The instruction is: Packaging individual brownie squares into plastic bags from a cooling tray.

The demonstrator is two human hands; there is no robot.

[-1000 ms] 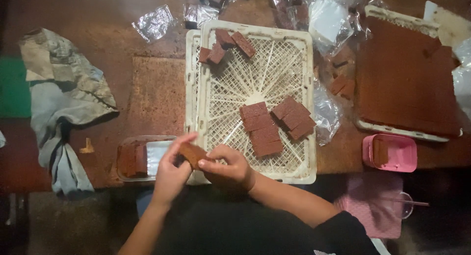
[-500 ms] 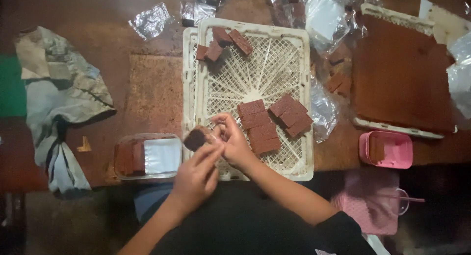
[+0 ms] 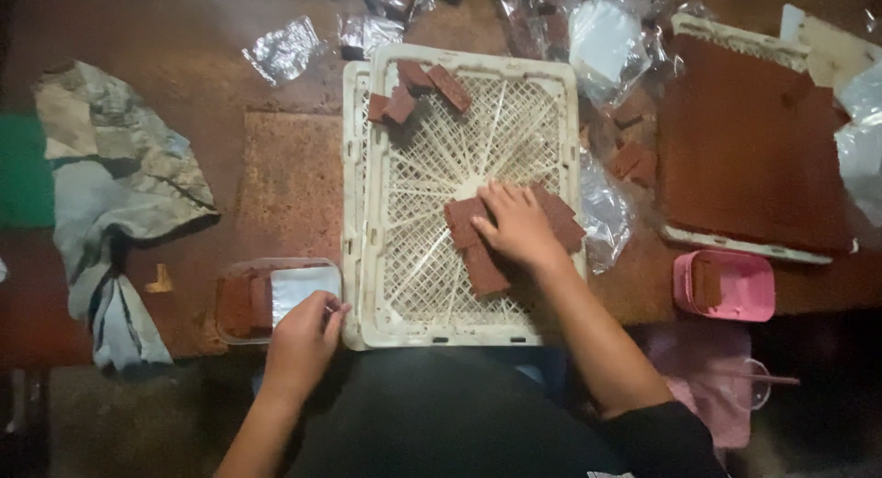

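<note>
Leaning over the work, the person rests the left hand (image 3: 301, 338) at the near left corner of the cream lattice tray (image 3: 366, 211), fingers curled loosely at the edge of a small clear plastic tub (image 3: 276, 294); whether they pinch anything I cannot tell. That tub holds a few brown pieces and a white sheet. A little farther in, the right hand (image 3: 516, 225) lies flat, fingers spread, on a cluster of brown rectangular slabs (image 3: 478, 248) set on the tray's mesh, touching them without closing around any.

It looks to me like the step of laying or squaring up cut pieces on the tray. The next move, I would judge, calls for light pressure and a careful pinch by the edges, as the slabs look thin and crumbly.

The slabs are matte reddish brown, flat and roughly rectangular, overlapping one another at slight angles. A second small group (image 3: 418, 87) sits at the tray's far left corner. To the right stand a pink container (image 3: 726, 285) and a large brown sheet on a board (image 3: 749, 147). At the left lies a crumpled cloth (image 3: 119, 193), and crinkled clear wrappers (image 3: 285, 48) lie beyond.
</note>
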